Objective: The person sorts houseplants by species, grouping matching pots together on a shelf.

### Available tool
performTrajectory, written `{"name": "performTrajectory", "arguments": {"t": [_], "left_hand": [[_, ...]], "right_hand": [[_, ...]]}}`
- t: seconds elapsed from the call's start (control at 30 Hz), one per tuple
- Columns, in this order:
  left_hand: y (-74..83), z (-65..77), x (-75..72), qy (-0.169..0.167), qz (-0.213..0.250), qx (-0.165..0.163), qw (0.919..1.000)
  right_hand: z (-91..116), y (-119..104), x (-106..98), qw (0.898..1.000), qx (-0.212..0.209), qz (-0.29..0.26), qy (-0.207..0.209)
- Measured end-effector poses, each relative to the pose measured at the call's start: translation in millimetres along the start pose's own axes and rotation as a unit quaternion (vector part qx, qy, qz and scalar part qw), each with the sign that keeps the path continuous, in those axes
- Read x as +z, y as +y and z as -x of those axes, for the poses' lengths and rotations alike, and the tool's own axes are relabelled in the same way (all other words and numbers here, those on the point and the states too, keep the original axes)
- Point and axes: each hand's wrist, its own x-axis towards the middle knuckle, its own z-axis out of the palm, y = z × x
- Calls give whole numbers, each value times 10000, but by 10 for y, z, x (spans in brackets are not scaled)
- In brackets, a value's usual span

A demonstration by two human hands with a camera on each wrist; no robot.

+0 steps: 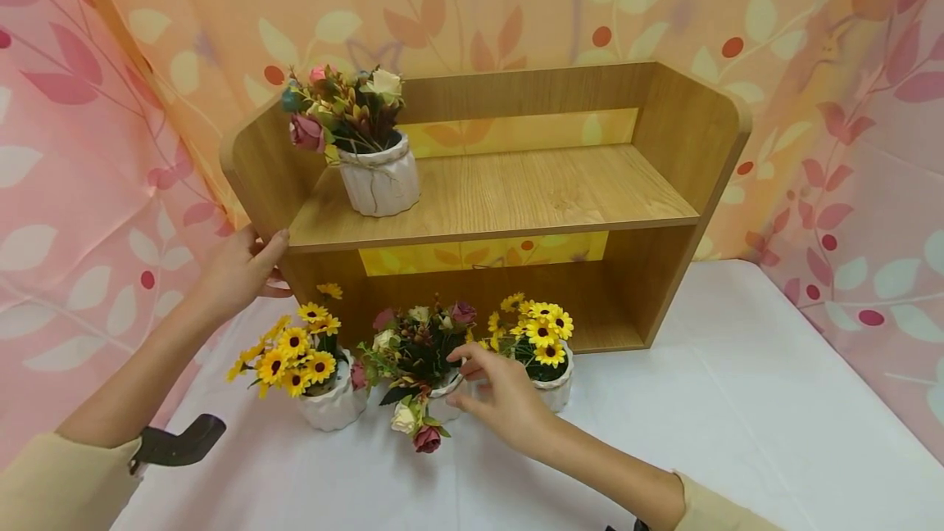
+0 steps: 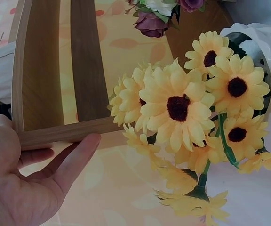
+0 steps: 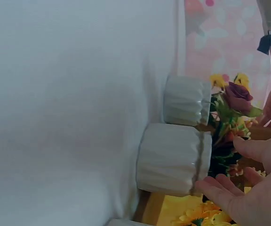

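My left hand (image 1: 239,273) grips the left side panel of a two-tier wooden shelf (image 1: 479,232), its thumb at the front edge and its fingers (image 2: 76,160) along the outer face. My right hand (image 1: 501,400) is at the middle white pot (image 3: 173,157), which holds mixed roses (image 1: 424,334). Its thumb and fingers are spread apart near the rim; whether they touch the pot is unclear. A pot of yellow sunflowers (image 1: 332,400) stands to the left, and another sunflower pot (image 1: 555,383) stands to the right, partly behind my right hand.
On the upper tier, at its left end, sits another white pot (image 1: 382,179) with mixed flowers. All stands on a white-clothed table (image 1: 760,400). Patterned fabric (image 1: 516,6) hangs behind and at both sides.
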Motion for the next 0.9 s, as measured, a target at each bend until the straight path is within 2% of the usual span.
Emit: {"name": "performTrajectory", "arguments": {"t": [0.3,0.57,0.7,0.9], "left_hand": [[2,9,6,25,-40,-21,10000],[13,12,-2,21,-40,-8,10000],[18,13,-1,10,-21,-31,10000],[6,-1,6,24,10,-51,10000]], "right_hand": [[43,145,82,9997,-149,167,27],[44,258,213,9957,-280,782,416],[29,273,258,9964,-212,686,443],[9,313,263,9994,99,114,302]]}}
